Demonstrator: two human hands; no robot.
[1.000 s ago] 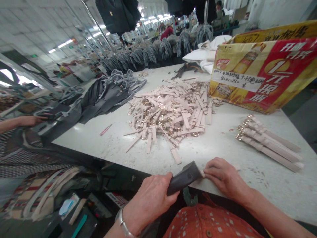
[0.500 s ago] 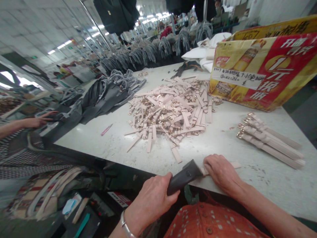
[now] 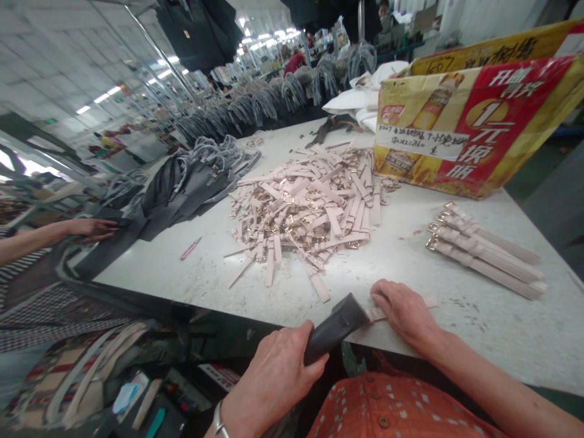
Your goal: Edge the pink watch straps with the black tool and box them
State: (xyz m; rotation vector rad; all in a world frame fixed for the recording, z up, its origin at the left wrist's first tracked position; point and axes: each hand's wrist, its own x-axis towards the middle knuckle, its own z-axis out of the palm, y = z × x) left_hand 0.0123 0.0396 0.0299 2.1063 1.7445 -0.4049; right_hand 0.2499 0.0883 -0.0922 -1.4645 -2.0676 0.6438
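My left hand (image 3: 280, 371) is wrapped round a dark grey, thick-bodied hand tool (image 3: 335, 328) whose exact kind I cannot make out. Its wide end points up and right, close beside a pale pink strap (image 3: 376, 314). The fingers of my right hand (image 3: 404, 313) are closed on that strap at the table's front edge, covering its middle. Beyond the hands, a heap of pale pink buckle straps (image 3: 301, 207) with gold buckles spreads over the white table (image 3: 365, 267). To the right, several similar straps (image 3: 488, 252) lie stacked side by side, buckles facing left.
A yellow and red cardboard box (image 3: 456, 128) stands at the back right. Dark grey pieces with cords (image 3: 187, 182) lie on the left, under a co-worker's hand (image 3: 93, 228). A small pink-handled tool (image 3: 190, 249) rests on the table. Behind are hanging grey cords (image 3: 255, 106).
The view has shifted slightly, so the table items appear a little further left. My hands keep their holds on the tool and strap. The co-worker's hand has moved a little rightward.
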